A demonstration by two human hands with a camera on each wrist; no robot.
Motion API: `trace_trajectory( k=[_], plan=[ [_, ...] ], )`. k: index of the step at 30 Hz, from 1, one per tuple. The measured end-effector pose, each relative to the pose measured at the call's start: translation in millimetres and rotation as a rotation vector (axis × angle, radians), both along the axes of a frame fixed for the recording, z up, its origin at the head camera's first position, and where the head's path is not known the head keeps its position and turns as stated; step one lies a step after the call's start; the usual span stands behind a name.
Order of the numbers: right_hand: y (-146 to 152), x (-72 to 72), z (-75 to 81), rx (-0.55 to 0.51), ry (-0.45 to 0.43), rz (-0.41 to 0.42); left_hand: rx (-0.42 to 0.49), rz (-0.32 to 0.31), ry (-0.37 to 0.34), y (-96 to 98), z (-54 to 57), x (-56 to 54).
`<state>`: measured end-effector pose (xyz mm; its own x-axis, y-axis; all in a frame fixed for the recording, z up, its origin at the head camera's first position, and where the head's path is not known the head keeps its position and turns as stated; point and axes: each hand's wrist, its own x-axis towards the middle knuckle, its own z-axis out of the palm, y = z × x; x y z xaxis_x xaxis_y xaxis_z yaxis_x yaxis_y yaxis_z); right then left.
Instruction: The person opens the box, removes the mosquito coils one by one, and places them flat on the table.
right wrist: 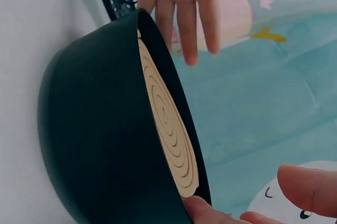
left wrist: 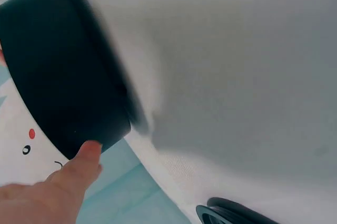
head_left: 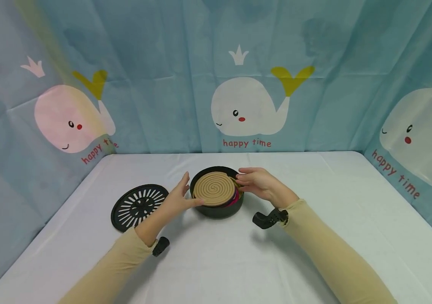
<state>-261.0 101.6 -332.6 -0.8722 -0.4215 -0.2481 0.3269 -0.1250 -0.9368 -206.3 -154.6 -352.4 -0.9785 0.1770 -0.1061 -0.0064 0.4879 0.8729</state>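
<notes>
A round black tin [head_left: 217,212] stands on the table, holding a tan spiral mosquito coil [head_left: 214,188]. Under the coil's right edge, magenta and yellow edges [head_left: 234,198] show. My left hand [head_left: 174,202] is at the tin's left side, fingers extended and thumb reaching over the near edge of the coil. On the opposite side, my right hand [head_left: 258,182] has its fingers at the right rim, and its thumb stands apart from them in the right wrist view. The right wrist view also shows the coil [right wrist: 166,113] lying inside the tin wall [right wrist: 100,124].
Left of the tin lies a black slotted lid [head_left: 142,204], partly behind my left forearm. A white cloth [head_left: 216,261] covers the table. Blue curtains [head_left: 155,101] printed with whales enclose the back and sides. Black wrist mounts [head_left: 269,219] hang below both wrists.
</notes>
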Motion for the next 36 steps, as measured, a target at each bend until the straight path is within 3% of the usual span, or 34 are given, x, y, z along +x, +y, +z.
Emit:
trace_trajectory(
  k=[4,9,21,36],
  plan=[
    [-5.0,-3.2,-0.7,-0.01,-0.027,-0.005,-0.09,-0.013,-0.033,6.2,-5.0,-4.8],
    [-7.1,-4.5,0.8,-0.009,-0.05,0.004,-0.145,-0.007,-0.019,10.7,-9.8,-6.0],
    [-7.8,-7.5,3.9,0.038,-0.04,0.068,-0.16,0.017,-0.026,13.3,-12.9,-8.8],
    [-10.3,-3.6,5.7,0.032,-0.029,0.078,-0.17,0.022,-0.024,13.7,-12.5,-10.1]
  ],
)
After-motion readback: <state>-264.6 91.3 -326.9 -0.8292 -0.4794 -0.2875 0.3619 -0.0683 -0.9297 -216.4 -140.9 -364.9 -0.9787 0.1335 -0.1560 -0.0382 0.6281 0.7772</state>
